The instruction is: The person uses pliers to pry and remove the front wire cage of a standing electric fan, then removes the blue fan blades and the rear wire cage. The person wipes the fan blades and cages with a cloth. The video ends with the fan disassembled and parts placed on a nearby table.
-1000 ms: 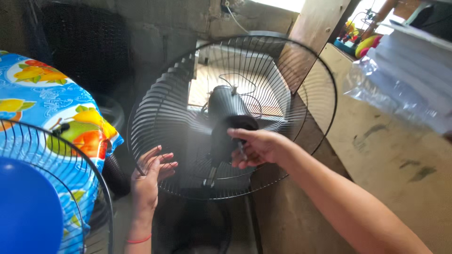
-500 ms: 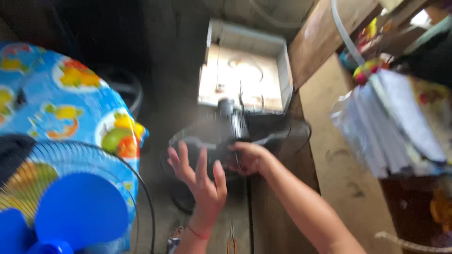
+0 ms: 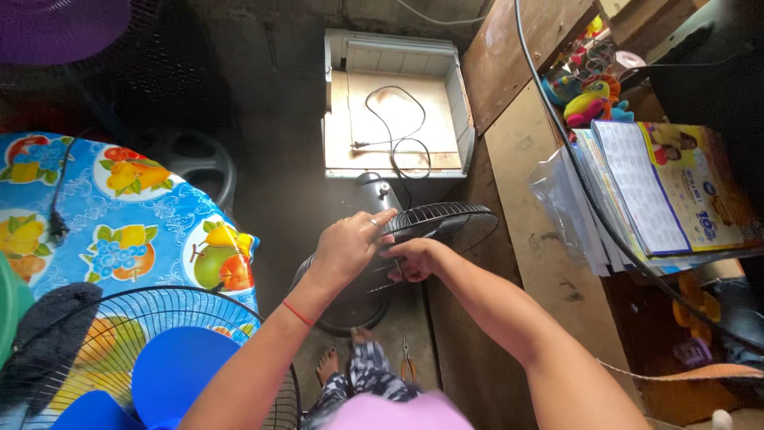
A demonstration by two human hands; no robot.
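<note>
Dim concrete floor [image 3: 278, 183] is filling the middle of the frame, and on it we are standing over a black pedestal fan, working at its wire guard [image 3: 446, 223], which is lying tilted nearly flat at centre. Our left hand [image 3: 346, 247] is reaching in from the lower left, wrist wearing a thin red band, fingers curled down over the guard's near rim and gripping it. Our right hand [image 3: 414, 259] is coming in from the lower right, forearm long across the frame, fingers clenched around something at the guard's middle; what it is pinching we cannot tell. The grey motor housing [image 3: 374, 191] is showing just above our hands. We judge it wise to be keeping the left hand steady on the rim while the right is working at the hub, so the guard is not twisting. Pliers [image 3: 407, 368] are lying on the floor near a bare foot [image 3: 326, 365]. At lower left a second fan with blue blades [image 3: 171, 374] is resting on a fruit-printed tablecloth [image 3: 119, 215].
</note>
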